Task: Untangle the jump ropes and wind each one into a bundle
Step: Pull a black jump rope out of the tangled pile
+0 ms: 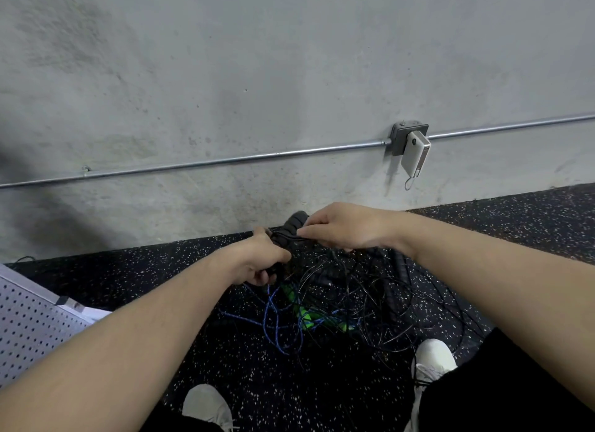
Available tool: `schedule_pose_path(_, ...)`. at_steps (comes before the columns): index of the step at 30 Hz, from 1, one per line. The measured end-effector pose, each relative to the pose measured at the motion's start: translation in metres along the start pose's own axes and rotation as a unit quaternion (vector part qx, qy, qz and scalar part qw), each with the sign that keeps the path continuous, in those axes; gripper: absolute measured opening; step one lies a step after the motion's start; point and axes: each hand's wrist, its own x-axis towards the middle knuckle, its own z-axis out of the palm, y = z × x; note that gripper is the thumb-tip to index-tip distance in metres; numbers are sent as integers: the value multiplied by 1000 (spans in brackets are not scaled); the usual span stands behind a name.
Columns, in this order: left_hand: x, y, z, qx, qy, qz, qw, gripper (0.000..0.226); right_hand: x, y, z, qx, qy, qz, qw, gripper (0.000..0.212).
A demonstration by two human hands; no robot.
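Hands: left hand [260, 261] grips black handles [291, 228], right hand [347, 227] pinches cord above rope tangle [338, 303] on floor [531, 225].

Rough concrete, speckled rubber, shiny metal
Matt grey wall [225, 77]; glossy metal conduit [225, 161]; flecked black floor [515, 232]; thin glossy ropes [370, 303]; perforated metal panel [29, 328]

I'm facing a bare concrete wall [225, 77] with metal conduit [225, 160] running along it, black speckled rubber floor [515, 225], maybe pegboard [29, 322] on my left.

Gym (speckled rubber floor [225, 351])
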Motion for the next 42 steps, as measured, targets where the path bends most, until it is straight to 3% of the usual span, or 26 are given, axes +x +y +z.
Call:
schedule_pose_path(3,-7,10,-3,-134,-26,10,991,18,-1,0,4,16,19,0,1000,26)
schedule_pose_path(8,-27,31,-17,-309,-120,68,941,15,-10,11,2,195,36,18,980,20)
schedule_pose_path(12,-42,36,-19,-361,-175,164,901,40,-15,14,2,312,26,17,950,13)
schedule_pose_path(15,-49,36,-21,-362,-223,199,883,49,-17,8,2,338,-3,-11,941,14)
schedule_pose_path(19,-57,35,-23,-376,-275,200,862,57,-21,-2,1,368,-27,-38,929,40)
schedule_pose_path(23,-57,33,-19,-398,-329,191,835,75,-22,-3,-3,388,-10,-35,921,41)
schedule_pose_path(26,-59,36,-18,-411,-344,192,822,71,-21,-4,-2,406,10,-38,913,43)
schedule_pose_path(30,-63,38,-23,-421,-344,203,814,72,-17,-2,0,450,19,-50,891,38)
schedule_pose_path(33,-64,41,-21,-435,-302,204,824,76,-16,-1,-1,449,37,-40,892,39)
schedule_pose_path(35,-65,45,-17,-443,-255,194,837,68,-16,-1,-2,443,40,-35,895,41)
schedule_pose_path(38,-67,47,-13,-410,-135,173,885,60,-16,-1,0,416,53,-19,908,50)
schedule_pose_path(42,-64,44,-2,-417,-36,166,893,45,-14,-3,6,390,70,0,918,49)
